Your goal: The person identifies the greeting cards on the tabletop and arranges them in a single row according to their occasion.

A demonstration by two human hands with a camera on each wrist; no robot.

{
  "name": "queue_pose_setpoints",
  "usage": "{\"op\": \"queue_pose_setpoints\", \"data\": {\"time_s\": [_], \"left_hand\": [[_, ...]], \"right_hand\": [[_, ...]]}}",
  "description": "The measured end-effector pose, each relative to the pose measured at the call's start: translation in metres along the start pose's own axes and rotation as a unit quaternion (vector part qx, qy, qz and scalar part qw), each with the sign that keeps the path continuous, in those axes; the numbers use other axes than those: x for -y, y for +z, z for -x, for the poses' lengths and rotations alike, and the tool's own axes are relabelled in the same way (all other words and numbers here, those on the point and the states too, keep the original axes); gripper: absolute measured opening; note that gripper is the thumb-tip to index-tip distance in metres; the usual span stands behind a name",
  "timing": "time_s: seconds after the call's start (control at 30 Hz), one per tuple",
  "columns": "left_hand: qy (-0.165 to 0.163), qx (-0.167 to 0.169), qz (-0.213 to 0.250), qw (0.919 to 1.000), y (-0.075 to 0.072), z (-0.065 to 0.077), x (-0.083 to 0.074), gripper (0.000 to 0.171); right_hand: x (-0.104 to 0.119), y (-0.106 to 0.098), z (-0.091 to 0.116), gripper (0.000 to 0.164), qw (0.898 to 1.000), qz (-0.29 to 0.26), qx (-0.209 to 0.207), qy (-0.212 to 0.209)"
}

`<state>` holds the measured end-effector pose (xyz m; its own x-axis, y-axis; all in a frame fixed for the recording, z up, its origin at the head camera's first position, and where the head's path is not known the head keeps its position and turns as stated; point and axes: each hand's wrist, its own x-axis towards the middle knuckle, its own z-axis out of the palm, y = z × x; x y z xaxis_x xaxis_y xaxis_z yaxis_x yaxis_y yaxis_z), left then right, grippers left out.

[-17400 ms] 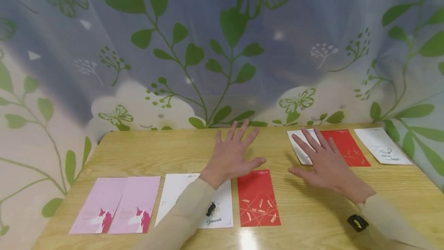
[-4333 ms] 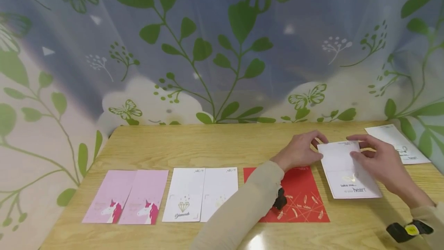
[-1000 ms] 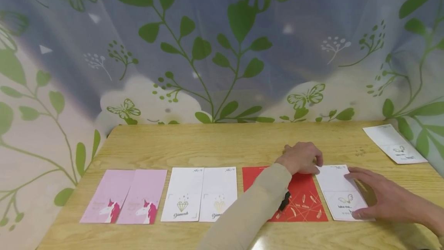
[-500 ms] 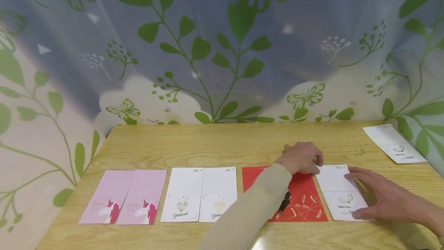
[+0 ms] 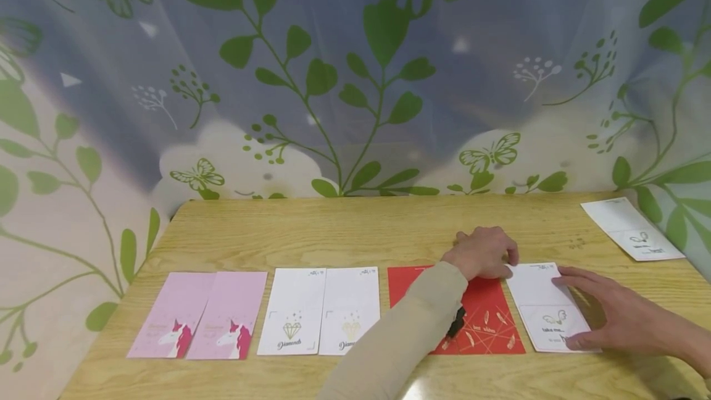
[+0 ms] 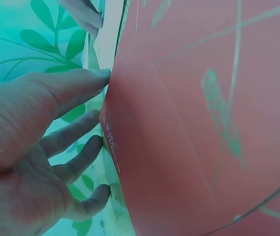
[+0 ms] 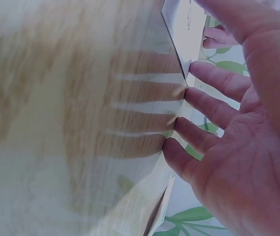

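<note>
A white greeting card with gold wings and "take me" lettering lies flat on the table, right beside the red cards printed with gold feathers. My left hand reaches over the red cards, fingertips down near their top right corner and the white card's top left corner. In the left wrist view, its thumb and fingers rest along a red card's top edge. My right hand rests at the white card's right edge, thumb on its lower right corner; in the right wrist view, its fingers are fairly straight and touch the tabletop.
Further left in the row lie two pink unicorn cards and two white diamond cards. Another white winged card lies at the table's back right. A leaf-patterned curtain hangs behind the wooden table.
Since seconds ago, the white winged card, held raised in both hands, has come down flat beside the red cards. Earlier, a red card left the back right for the row. The last second shows no motion.
</note>
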<state>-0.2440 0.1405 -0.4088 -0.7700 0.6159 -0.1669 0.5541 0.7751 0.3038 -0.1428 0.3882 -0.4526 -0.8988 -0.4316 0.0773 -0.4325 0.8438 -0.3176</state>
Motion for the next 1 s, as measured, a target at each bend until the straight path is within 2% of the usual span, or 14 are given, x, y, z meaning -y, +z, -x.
{"op": "queue_pose_setpoints", "data": {"time_s": [0.67, 0.9, 1.0], "left_hand": [[0.004, -0.002, 0.016, 0.9999, 0.001, 0.005, 0.000, 0.012], [0.004, -0.001, 0.021, 0.9998, 0.001, 0.004, 0.000, 0.013], [0.007, -0.001, 0.034, 0.9994, 0.001, 0.005, 0.002, 0.013]], "right_hand": [[0.000, -0.002, 0.002, 0.092, 1.000, 0.011, 0.001, 0.005], [0.007, -0.009, 0.000, 0.094, 0.998, 0.012, 0.035, 0.041], [0.008, -0.012, 0.000, 0.091, 0.998, 0.011, 0.031, 0.046]]}}
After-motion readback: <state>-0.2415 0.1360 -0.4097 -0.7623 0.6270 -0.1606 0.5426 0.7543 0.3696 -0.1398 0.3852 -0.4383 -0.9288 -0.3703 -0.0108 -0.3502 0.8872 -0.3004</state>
